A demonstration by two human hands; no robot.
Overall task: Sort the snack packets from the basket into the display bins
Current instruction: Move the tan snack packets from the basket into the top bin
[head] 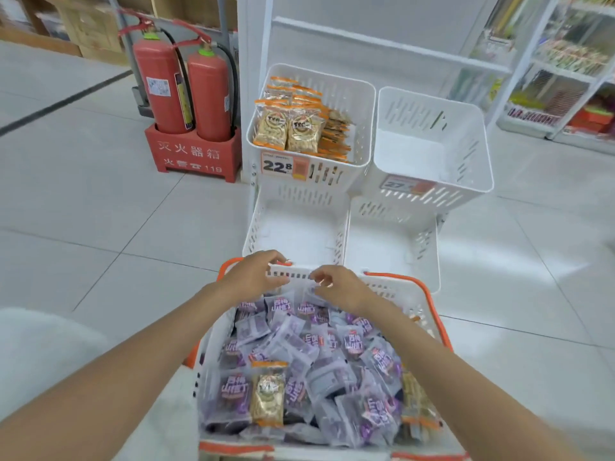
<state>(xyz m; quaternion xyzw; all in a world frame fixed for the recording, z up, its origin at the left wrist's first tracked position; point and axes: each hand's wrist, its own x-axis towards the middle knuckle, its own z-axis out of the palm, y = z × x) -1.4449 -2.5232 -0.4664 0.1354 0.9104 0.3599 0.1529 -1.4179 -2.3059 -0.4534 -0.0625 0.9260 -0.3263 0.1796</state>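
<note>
From the head: reaching with left hand (253,276) and right hand (337,289) to the far end of a basket (399,291) heaped with purple packets (289,341) and a few tan packets (268,394). Left fingers loosely bent and spread by the rim; right fingers curled together against a purple packet, grip impossible to tell. Beyond, four white bins (466,191), more tan packets stacked in the upper left bin (362,94). Left of those, two fire extinguishers (186,91).

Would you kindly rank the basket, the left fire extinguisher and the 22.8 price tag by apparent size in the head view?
1. basket (nearest the camera, which inflates it)
2. left fire extinguisher
3. price tag
</note>
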